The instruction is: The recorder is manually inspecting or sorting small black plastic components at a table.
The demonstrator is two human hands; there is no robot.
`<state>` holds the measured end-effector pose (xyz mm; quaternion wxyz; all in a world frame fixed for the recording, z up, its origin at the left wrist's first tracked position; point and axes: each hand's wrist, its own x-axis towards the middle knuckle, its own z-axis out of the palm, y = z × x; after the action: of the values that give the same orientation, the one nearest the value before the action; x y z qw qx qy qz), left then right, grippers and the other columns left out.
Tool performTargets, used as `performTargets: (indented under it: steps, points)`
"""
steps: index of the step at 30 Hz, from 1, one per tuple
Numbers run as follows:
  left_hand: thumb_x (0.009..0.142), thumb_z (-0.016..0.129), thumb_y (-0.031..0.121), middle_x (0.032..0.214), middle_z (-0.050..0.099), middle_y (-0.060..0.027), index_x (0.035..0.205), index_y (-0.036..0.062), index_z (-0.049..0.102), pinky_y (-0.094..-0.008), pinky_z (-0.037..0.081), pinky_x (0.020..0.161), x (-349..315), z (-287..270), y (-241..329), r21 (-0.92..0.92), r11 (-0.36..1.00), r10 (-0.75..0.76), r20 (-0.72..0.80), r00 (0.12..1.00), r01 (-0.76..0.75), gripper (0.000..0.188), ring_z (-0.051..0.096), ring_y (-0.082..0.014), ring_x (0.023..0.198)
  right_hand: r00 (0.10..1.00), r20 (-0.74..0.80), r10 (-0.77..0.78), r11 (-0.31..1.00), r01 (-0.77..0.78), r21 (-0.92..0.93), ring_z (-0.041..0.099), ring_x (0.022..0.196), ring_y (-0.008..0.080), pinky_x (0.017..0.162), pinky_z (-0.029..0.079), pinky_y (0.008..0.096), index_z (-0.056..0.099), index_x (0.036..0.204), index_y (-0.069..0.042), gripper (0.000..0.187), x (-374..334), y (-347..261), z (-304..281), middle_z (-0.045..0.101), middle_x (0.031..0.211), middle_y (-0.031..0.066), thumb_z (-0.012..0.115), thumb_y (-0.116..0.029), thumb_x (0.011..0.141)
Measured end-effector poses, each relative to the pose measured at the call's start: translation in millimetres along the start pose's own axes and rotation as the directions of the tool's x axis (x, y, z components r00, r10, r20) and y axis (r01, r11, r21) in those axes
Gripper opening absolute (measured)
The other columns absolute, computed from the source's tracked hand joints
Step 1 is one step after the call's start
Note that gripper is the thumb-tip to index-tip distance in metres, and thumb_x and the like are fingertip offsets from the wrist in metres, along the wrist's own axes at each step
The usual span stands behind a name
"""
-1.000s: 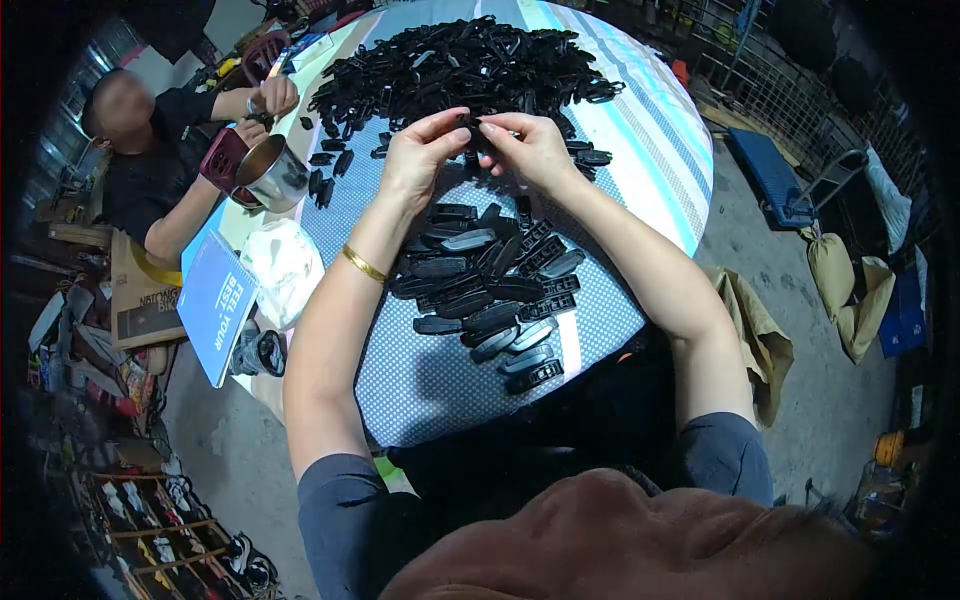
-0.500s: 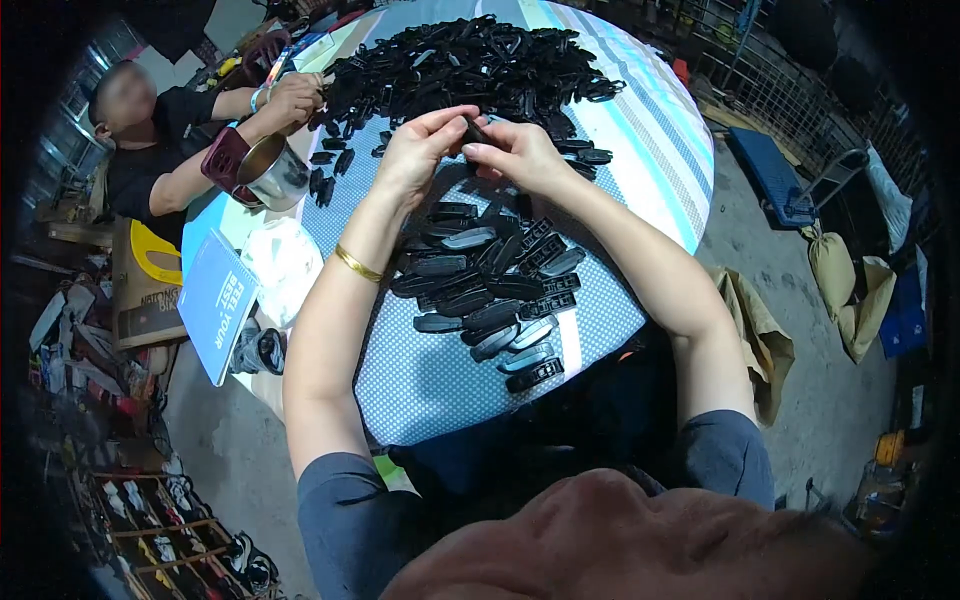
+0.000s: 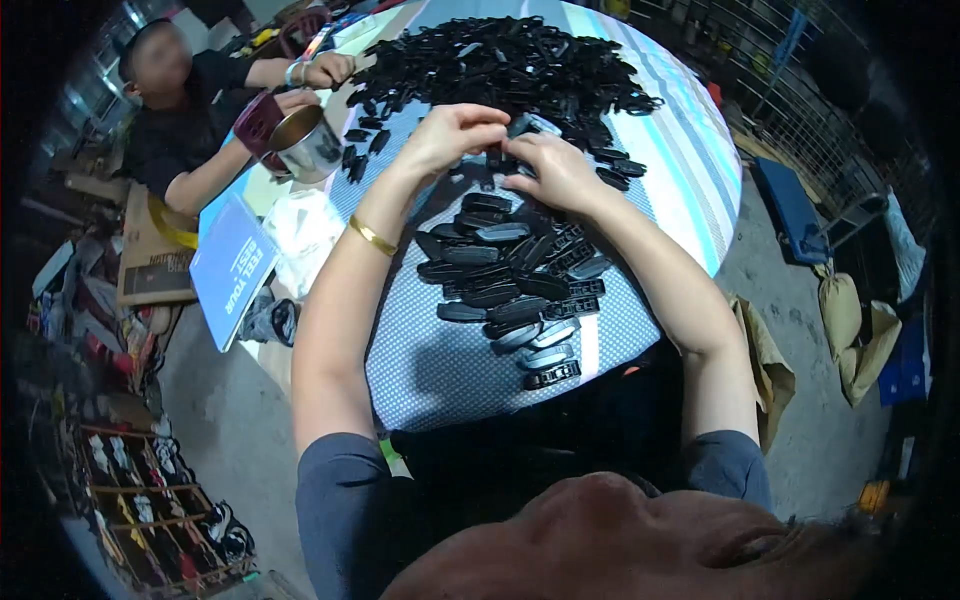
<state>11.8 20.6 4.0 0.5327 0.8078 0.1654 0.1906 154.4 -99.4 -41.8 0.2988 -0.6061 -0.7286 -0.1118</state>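
Grey piece, long axis aslant, near end rightward; left hand and right hand, grips unclear

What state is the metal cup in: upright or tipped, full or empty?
Upright: the metal cup stands mouth-up on the tablecloth. Full or empty, cannot tell: its bottom is hidden from this view.

From here, the left hand and right hand hide whatever they might hold. In the far heap of black pieces, single shapes are too small to tell.
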Motion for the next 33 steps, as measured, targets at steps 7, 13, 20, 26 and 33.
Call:
performTargets:
  steps: [7, 13, 20, 26, 33]
  points:
    - [0.078, 0.064, 0.027, 0.061, 0.057, -0.0016, 0.085, 0.0025, 0.064, -0.0226, 0.043, 0.048, -11.4, -4.4, 7.3, 0.418, 0.905, -0.22, 0.313, 0.924, 0.074, 0.025, 0.052, -0.0089, 0.05, 0.998, 0.047, 0.045, 0.995, -0.041, -0.089, 0.058, 0.081, 0.0269, 0.07, 0.047, 0.0369, 0.064, 0.085, -0.009, 0.019, 7.2, 9.8, 7.6, 0.061, 0.085, 0.0088, 0.062, -0.02, 0.07]
    - [0.078, 0.062, 0.021, 0.076, 0.06, -0.0038, 0.099, 0.0041, 0.061, -0.0249, 0.046, 0.059, -8.2, 1.6, 9.7, 0.418, 0.898, 0.067, 0.179, 0.982, -0.138, 0.027, 0.055, -0.0113, 0.065, 0.898, -0.01, 0.44, 0.771, -0.372, 0.517, 0.061, 0.072, 0.0151, 0.061, 0.048, 0.026, 0.057, 0.104, -0.003, 0.03, 9.1, 18.4, -10.7, 0.063, 0.085, 0.0079, 0.06, -0.012, 0.076]
    - [0.071, 0.065, 0.009, 0.091, 0.062, -0.0125, 0.115, 0.0042, 0.05, -0.0297, 0.048, 0.074, -5.8, 20.7, 10.1, 0.381, 0.884, 0.313, -0.057, 0.948, -0.269, 0.046, 0.061, -0.0216, 0.082, 0.916, 0.125, 0.382, 0.459, -0.305, 0.834, 0.06, 0.071, 0.0112, 0.059, 0.049, 0.0223, 0.049, 0.112, 0.0, 0.037, 11.9, 4.2, -22.0, 0.062, 0.086, 0.0067, 0.061, -0.014, 0.08]
    - [0.078, 0.059, 0.006, 0.083, 0.055, 0.0006, 0.121, -0.0001, 0.045, -0.0211, 0.045, 0.07, 4.4, -6.8, -10.7, 0.136, 0.989, -0.05, -0.083, 0.995, 0.061, 0.045, 0.052, -0.0071, 0.074, 0.784, -0.044, 0.619, 0.373, -0.245, 0.895, 0.059, 0.066, 0.0107, 0.058, 0.05, 0.0218, 0.056, 0.103, 0.0, 0.028, 17.0, 39.0, -32.4, 0.061, 0.091, 0.0075, 0.056, -0.021, 0.085]
    - [0.077, 0.061, 0.008, 0.083, 0.056, 0.0004, 0.112, 0.0005, 0.052, -0.0208, 0.046, 0.067, -0.1, -6.9, -20.5, -0.272, 0.929, -0.224, 0.127, 0.966, 0.251, 0.037, 0.055, -0.0084, 0.072, 0.859, -0.216, 0.464, 0.863, -0.384, 0.327, 0.06, 0.066, 0.014, 0.058, 0.047, 0.0255, 0.062, 0.095, -0.004, 0.021, 16.7, 84.5, -16.6, 0.063, 0.085, 0.0074, 0.06, -0.017, 0.079]
